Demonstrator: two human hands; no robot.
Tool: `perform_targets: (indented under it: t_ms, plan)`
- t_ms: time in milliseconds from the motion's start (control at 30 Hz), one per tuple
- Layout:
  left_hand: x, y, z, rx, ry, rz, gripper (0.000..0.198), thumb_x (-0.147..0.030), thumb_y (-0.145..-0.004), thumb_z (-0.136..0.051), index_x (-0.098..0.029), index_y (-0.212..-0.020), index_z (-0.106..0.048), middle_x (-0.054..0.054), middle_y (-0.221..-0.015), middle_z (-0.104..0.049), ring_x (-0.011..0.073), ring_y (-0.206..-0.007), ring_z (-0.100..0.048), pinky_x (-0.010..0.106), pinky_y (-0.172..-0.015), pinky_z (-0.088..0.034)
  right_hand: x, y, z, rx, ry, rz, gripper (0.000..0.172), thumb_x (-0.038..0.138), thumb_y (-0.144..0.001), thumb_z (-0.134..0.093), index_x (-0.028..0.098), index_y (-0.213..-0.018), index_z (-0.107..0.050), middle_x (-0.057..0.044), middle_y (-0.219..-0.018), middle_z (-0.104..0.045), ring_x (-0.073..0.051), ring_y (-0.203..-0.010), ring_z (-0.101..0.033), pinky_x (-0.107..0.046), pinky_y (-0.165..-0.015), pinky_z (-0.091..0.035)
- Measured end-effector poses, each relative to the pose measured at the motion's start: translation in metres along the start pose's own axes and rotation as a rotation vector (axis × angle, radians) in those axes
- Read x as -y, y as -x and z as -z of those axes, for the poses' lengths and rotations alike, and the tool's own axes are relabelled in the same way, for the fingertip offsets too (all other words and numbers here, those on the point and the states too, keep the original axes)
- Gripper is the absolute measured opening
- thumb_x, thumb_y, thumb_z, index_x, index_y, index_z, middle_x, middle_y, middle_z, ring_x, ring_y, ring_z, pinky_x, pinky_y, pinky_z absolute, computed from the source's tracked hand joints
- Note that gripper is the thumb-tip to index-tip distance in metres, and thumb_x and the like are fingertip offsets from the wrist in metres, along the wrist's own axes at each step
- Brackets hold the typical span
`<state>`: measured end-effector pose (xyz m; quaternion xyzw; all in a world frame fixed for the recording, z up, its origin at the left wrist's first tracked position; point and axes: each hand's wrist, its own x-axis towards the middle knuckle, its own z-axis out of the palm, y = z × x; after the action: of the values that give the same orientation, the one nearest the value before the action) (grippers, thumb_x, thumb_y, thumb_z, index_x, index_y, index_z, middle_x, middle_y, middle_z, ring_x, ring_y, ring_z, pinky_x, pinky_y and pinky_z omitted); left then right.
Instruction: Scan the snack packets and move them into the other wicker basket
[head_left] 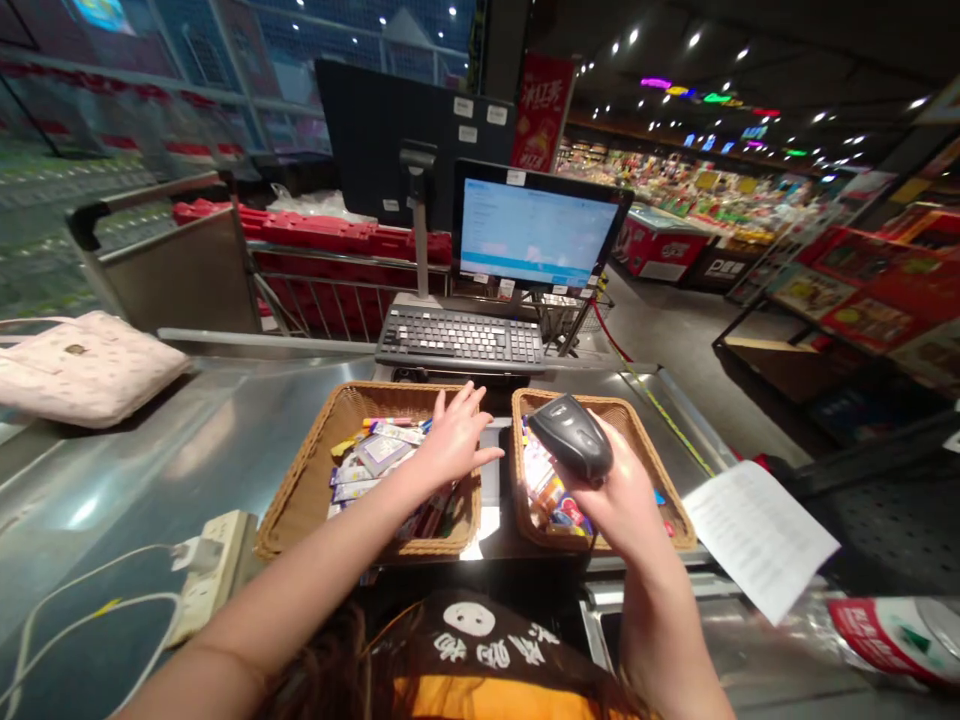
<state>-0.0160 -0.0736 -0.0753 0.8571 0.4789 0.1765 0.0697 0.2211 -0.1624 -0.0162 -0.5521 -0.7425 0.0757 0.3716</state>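
Observation:
My right hand (619, 480) is wrapped round a black barcode scanner (574, 437), held above the right wicker basket (652, 430). Small colourful packets (559, 500) lie in that basket, partly covered by the hand and scanner. Over the right side of the left wicker basket (300, 480) is my left hand (457, 435), empty, its fingers spread towards the keyboard. Several slim wrapped packets (356, 480) and a flat grey-purple square pack (384, 452) fill the middle of the left basket. My left forearm hides part of its contents.
Behind the baskets stand a keyboard (461, 338) and a lit monitor (536, 235). A pale handbag (90, 365) and a power strip (214, 570) with white cables are on the metal counter's left. To the right lie a printed sheet (761, 535) and a red-labelled bottle (892, 635).

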Motion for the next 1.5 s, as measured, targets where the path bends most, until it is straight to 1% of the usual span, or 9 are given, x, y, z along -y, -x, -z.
perform_targets:
  t_ms: [233, 400, 600, 733, 867, 1000, 1200, 1400, 1500]
  plan:
    - [-0.050, -0.045, -0.052, 0.132, -0.054, -0.144, 0.041, -0.045, -0.076, -0.074, -0.018, -0.106, -0.072, 0.019, -0.153, -0.041, 0.0398, -0.147, -0.025, 0.069, -0.116, -0.014, -0.028, 0.014, 0.036, -0.223, 0.043, -0.082, 0.057, 0.029, -0.077, -0.064, 0.020, -0.132, -0.054, -0.013, -0.134, -0.060, -0.033, -0.125, -0.058, -0.053, -0.107, -0.046]
    - [-0.077, -0.065, -0.093, 0.284, -0.165, -0.162, 0.044, -0.044, -0.071, -0.076, -0.017, -0.105, -0.075, 0.021, -0.142, -0.054, 0.0417, -0.145, -0.026, 0.066, -0.118, -0.005, -0.046, 0.020, 0.047, -0.284, 0.027, -0.181, 0.061, 0.034, -0.078, -0.068, 0.022, -0.136, -0.052, -0.013, -0.123, -0.065, -0.034, -0.113, -0.064, -0.054, -0.101, -0.051]
    - [-0.084, -0.072, -0.146, 0.336, -0.169, -0.136, 0.045, -0.031, -0.068, -0.077, -0.019, -0.112, -0.075, 0.017, -0.141, -0.056, 0.0410, -0.147, -0.024, 0.060, -0.121, 0.004, -0.063, 0.022, 0.056, -0.300, 0.038, -0.212, 0.060, 0.036, -0.078, -0.070, 0.025, -0.135, -0.053, -0.014, -0.120, -0.066, -0.037, -0.112, -0.064, -0.057, -0.098, -0.052]
    - [-0.084, -0.076, -0.167, 0.297, -0.124, -0.115, 0.038, -0.021, -0.073, -0.070, -0.021, -0.111, -0.075, 0.013, -0.139, -0.060, 0.0395, -0.146, -0.028, 0.058, -0.122, 0.005, -0.071, 0.019, 0.058, -0.298, 0.050, -0.186, 0.061, 0.032, -0.077, -0.069, 0.025, -0.135, -0.053, -0.013, -0.125, -0.063, -0.037, -0.117, -0.061, -0.056, -0.101, -0.050]
    - [-0.089, -0.080, -0.175, 0.294, -0.156, -0.116, 0.028, -0.017, -0.076, -0.067, -0.019, -0.102, -0.077, 0.014, -0.133, -0.064, 0.0413, -0.144, -0.031, 0.057, -0.123, 0.000, -0.076, 0.013, 0.056, -0.297, 0.047, -0.173, 0.057, 0.030, -0.076, -0.068, 0.027, -0.132, -0.055, -0.011, -0.126, -0.064, -0.035, -0.118, -0.060, -0.054, -0.103, -0.049]
    - [-0.093, -0.083, -0.171, 0.303, -0.206, -0.134, 0.027, -0.014, -0.076, -0.066, -0.012, -0.101, -0.076, 0.021, -0.136, -0.059, 0.0440, -0.143, -0.033, 0.065, -0.121, -0.005, -0.078, 0.008, 0.053, -0.327, 0.049, -0.143, 0.057, 0.034, -0.074, -0.068, 0.023, -0.129, -0.056, -0.011, -0.124, -0.065, -0.034, -0.117, -0.061, -0.054, -0.103, -0.050]
    - [-0.087, -0.096, -0.152, 0.290, -0.211, -0.241, 0.031, -0.013, -0.088, -0.050, -0.010, -0.112, -0.070, 0.020, -0.148, -0.048, 0.0348, -0.144, -0.033, 0.064, -0.120, -0.009, -0.079, 0.008, 0.053, -0.326, 0.048, -0.136, 0.051, 0.033, -0.075, -0.068, 0.022, -0.125, -0.059, -0.012, -0.127, -0.064, -0.034, -0.115, -0.063, -0.054, -0.101, -0.051]
    - [-0.074, -0.112, -0.143, 0.339, -0.205, -0.268, 0.016, -0.018, -0.081, -0.063, -0.013, -0.091, -0.074, 0.020, -0.136, -0.058, 0.0372, -0.138, -0.041, 0.066, -0.118, -0.010, -0.081, 0.015, 0.056, -0.309, 0.056, -0.148, 0.050, 0.034, -0.076, -0.070, 0.024, -0.124, -0.059, -0.013, -0.129, -0.062, -0.037, -0.118, -0.061, -0.058, -0.101, -0.050]
    - [-0.070, -0.115, -0.142, 0.344, -0.198, -0.281, 0.018, -0.022, -0.076, -0.069, -0.014, -0.091, -0.074, 0.019, -0.129, -0.062, 0.0371, -0.138, -0.041, 0.065, -0.119, -0.008, -0.081, 0.018, 0.057, -0.313, 0.065, -0.156, 0.050, 0.036, -0.077, -0.071, 0.024, -0.125, -0.059, -0.014, -0.129, -0.063, -0.038, -0.117, -0.061, -0.058, -0.100, -0.051]
